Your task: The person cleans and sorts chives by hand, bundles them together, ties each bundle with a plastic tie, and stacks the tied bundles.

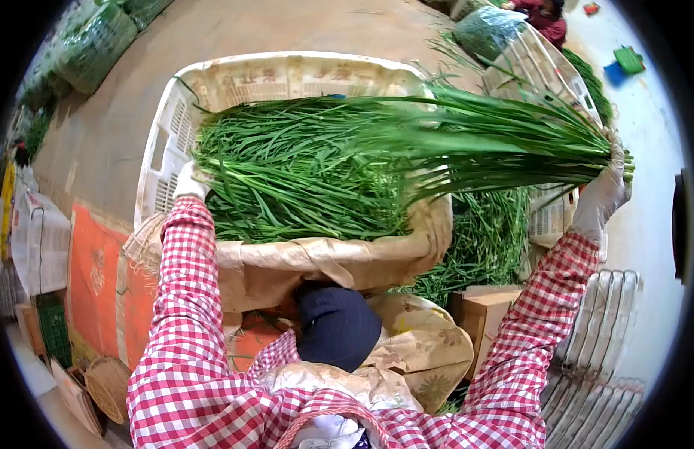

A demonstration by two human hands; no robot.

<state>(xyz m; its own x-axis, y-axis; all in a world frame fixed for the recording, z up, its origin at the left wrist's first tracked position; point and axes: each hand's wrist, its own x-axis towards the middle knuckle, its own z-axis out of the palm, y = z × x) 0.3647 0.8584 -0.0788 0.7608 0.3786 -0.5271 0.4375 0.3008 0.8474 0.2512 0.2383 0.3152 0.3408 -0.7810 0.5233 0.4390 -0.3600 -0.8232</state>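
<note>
While the left hand (193,182) sits by the white crate's (257,78) 9 o'clock wall, at one end of the green pile (287,187), the right hand (605,183) holds a bunch of long green leaves (526,138) out toward 2 o'clock. The right grip is closed around the stalk ends; whether the left grip is clamped on anything, I cannot tell. The step looks like holding one bunch up from the pile — its blurred tips reach over the crate. A next move seems to call for a snug hold, so nothing slips or tangles. Brown cloth (317,258) covers the crate's 6 o'clock rim. Around lies a brown floor (287,30) — with wrapped green bundles (89,56) at 10 o'clock, a person (549,28) near 1, and metal bars (597,322) near 4.
</note>
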